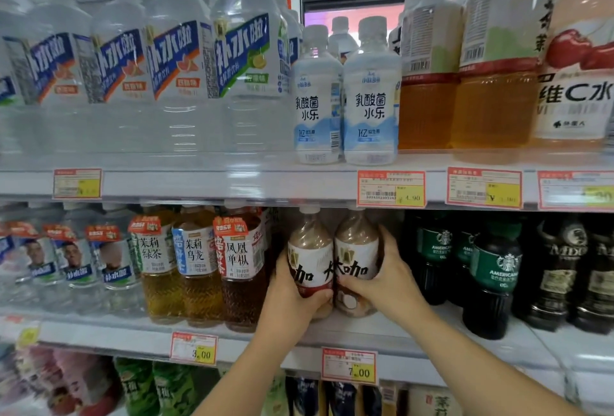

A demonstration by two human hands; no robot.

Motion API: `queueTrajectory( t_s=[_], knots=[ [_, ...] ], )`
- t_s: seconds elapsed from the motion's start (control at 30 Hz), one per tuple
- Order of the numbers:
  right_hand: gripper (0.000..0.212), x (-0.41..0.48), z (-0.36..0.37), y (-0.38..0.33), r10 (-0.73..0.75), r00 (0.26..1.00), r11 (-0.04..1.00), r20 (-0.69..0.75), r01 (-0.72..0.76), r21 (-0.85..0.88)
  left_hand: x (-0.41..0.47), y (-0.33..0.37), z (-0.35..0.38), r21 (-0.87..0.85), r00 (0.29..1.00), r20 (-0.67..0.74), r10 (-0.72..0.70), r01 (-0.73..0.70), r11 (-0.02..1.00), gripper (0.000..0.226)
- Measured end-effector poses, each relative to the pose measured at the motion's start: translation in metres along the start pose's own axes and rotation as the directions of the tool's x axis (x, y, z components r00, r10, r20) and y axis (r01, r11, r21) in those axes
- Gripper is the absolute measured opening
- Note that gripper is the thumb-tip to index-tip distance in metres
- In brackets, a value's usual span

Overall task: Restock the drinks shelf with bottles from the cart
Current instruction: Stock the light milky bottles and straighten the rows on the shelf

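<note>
Head view: the left bottle (309,251) and right bottle (355,249) stand upright, touching, on the middle shelf (116,332), between tea bottles (241,266) and dark bottles (491,272). The left hand (292,289) has its fingers clamped on the left bottle; the right hand (392,277) has its fingers clamped on the right bottle.

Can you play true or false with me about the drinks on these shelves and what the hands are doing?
1. The left hand grips the left coffee bottle and the right hand grips the right coffee bottle. True.
2. Both coffee bottles lie flat. False: they stand upright.
3. Dark bottles with green labels stand right of the coffee bottles. True.
4. The price tag just below the hands says 3.00. False: it says 7.00.
5. Two small white bottles stand on the shelf above. True.
</note>
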State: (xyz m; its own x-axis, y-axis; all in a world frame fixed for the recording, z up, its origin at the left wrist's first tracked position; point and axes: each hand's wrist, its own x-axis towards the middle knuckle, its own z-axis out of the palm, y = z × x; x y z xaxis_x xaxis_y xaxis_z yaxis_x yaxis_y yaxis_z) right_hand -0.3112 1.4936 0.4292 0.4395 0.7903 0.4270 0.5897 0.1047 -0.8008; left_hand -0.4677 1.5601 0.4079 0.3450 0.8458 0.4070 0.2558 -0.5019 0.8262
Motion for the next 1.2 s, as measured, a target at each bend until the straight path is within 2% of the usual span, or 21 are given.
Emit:
queueTrajectory(
  t_s=[0.1,0.13,0.17,0.27,0.33,0.47,0.6,0.7,0.77,0.83,0.9,1.0,1.2],
  knots=[
    [0.098,-0.002,-0.012,0.003,0.007,0.994,1.0,0.107,-0.007,0.005,-0.009,0.013,0.011,0.207,0.984,-0.158,-0.084,0.116,0.971,0.104],
    [0.094,-0.004,-0.012,0.003,0.013,0.993,1.0,0.116,-0.013,-0.002,-0.012,0.015,0.014,0.259,0.983,-0.165,-0.084,0.125,0.958,0.106],
    [0.091,-0.006,-0.011,0.004,0.014,0.993,1.0,0.116,-0.013,-0.008,-0.014,0.014,0.015,0.268,0.989,-0.134,-0.066,0.101,0.958,0.106],
    [0.094,-0.009,-0.004,0.011,-0.007,0.997,0.994,0.072,0.015,-0.104,-0.017,0.006,0.009,0.084,0.997,0.069,-0.035,0.029,0.996,0.106],
    [0.096,-0.01,-0.001,0.016,-0.008,0.999,0.986,0.044,0.015,-0.165,-0.016,0.003,0.003,0.035,0.992,0.124,-0.009,0.005,0.999,0.105],
    [0.092,-0.013,-0.005,0.017,0.005,0.999,0.984,0.036,0.002,-0.176,-0.008,0.006,0.011,0.107,1.0,-0.014,-0.005,0.006,0.994,0.1],
    [0.103,-0.023,0.001,0.017,-0.002,1.0,0.984,0.004,0.002,-0.178,0.007,0.009,0.025,0.236,0.995,-0.075,-0.068,0.085,0.968,0.098],
    [0.099,-0.022,0.006,0.02,0.062,0.998,0.973,0.017,-0.057,-0.224,0.018,0.007,0.025,0.223,0.994,-0.052,-0.101,0.11,0.968,0.1],
    [0.084,-0.012,0.007,0.02,0.113,0.993,0.961,0.039,-0.099,-0.258,0.016,0.003,0.023,0.228,0.996,-0.034,-0.085,0.09,0.969,0.097],
    [0.066,0.002,0.01,0.019,0.165,0.985,0.951,0.04,-0.149,-0.272,0.006,-0.001,0.019,0.32,0.999,-0.013,-0.03,0.033,0.947,0.088],
    [0.056,0.02,0.015,0.021,0.217,0.976,0.939,0.006,-0.207,-0.273,-0.004,-0.005,0.013,0.459,0.999,0.035,0.027,-0.04,0.887,0.079],
    [0.054,0.049,0.025,0.031,0.24,0.968,0.928,-0.076,-0.252,-0.275,-0.009,-0.01,0.003,0.567,0.996,0.075,0.047,-0.082,0.82,0.07],
    [0.063,0.096,0.041,0.051,0.33,0.927,0.902,-0.179,-0.366,-0.23,-0.007,-0.015,0.0,0.532,0.995,0.086,0.056,-0.093,0.841,0.076]
  ],
)
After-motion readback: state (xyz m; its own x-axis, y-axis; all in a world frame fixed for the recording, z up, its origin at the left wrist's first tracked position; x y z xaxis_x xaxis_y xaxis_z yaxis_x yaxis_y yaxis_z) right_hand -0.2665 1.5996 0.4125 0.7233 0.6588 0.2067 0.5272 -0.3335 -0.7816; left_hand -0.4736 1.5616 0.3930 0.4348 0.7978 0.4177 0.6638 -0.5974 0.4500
